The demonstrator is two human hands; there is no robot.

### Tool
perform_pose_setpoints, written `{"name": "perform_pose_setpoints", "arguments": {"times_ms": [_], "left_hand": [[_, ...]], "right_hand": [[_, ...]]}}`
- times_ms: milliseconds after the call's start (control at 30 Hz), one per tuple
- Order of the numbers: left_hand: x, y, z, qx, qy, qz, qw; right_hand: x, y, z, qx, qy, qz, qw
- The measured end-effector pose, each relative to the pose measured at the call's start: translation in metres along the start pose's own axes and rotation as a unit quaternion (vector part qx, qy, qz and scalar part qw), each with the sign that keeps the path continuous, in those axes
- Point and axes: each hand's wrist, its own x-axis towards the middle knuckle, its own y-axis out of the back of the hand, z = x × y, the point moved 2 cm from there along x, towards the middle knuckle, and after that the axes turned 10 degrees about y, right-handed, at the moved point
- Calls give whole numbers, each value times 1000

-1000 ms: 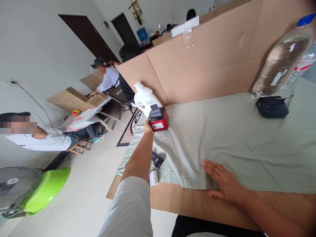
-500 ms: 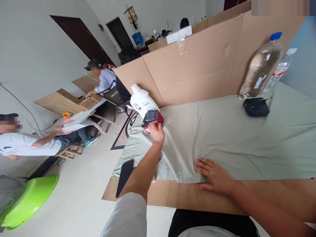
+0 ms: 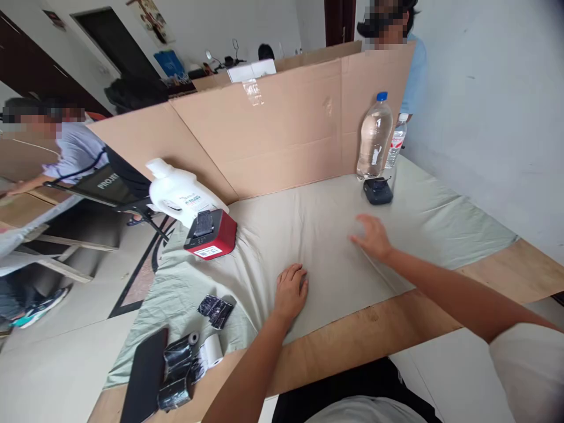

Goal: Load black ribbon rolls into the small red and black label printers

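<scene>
My left hand (image 3: 291, 294) lies flat on the grey-green cloth (image 3: 304, 229), fingers stretched out, holding nothing. In mid-reach, slightly blurred, my right hand (image 3: 372, 236) has its fingers apart and nothing in them. Closest to it is a small black boxy device (image 3: 378, 191), a short gap beyond the fingertips. To the left of my left hand stands a red box-shaped device (image 3: 224, 234) with a black top and a white label. A crumpled black wrapper (image 3: 204, 223) rests on that top.
A white jug (image 3: 185, 194) leans behind the red device. A large bottle (image 3: 374, 138) and a smaller bottle (image 3: 396, 142) stand by the cardboard partition (image 3: 282, 132). Front left are a black phone (image 3: 145, 376), paper rolls (image 3: 214, 351) and black wrapping (image 3: 215, 310). Other people sit beyond.
My left hand has left the red device and come back to the cloth. My right hand has moved forward towards the black device. The view has turned right.
</scene>
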Motion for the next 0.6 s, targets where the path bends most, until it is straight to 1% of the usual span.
{"name": "perform_pose_setpoints", "arguments": {"times_ms": [33,67,100,133,200,300,400,500,567,600], "left_hand": [[1,0,1,3,0,3,1000],[1,0,2,6,-2,6,1000],[1,0,3,7,-3,10,1000],[0,0,4,8,-4,12,1000],[-1,-1,5,8,-4,13,1000],[-2,0,5,4,2,8,1000],[-1,0,6,-3,5,1,1000],[-1,0,4,-10,4,-2,1000],[-2,0,2,-24,5,1,1000],[-2,1,2,-39,6,4,999]], "right_hand": [[24,7,23,-36,-88,54,994],[45,13,43,-63,-164,88,981],[63,18,60,-82,-229,102,965],[77,20,73,-92,-275,99,952],[97,22,91,-98,-327,81,936],[109,19,104,-89,-371,39,923],[111,16,106,-84,-382,18,920],[105,14,97,-90,-371,27,924],[94,11,82,-77,-358,27,930],[86,8,71,-59,-341,22,938]]}}
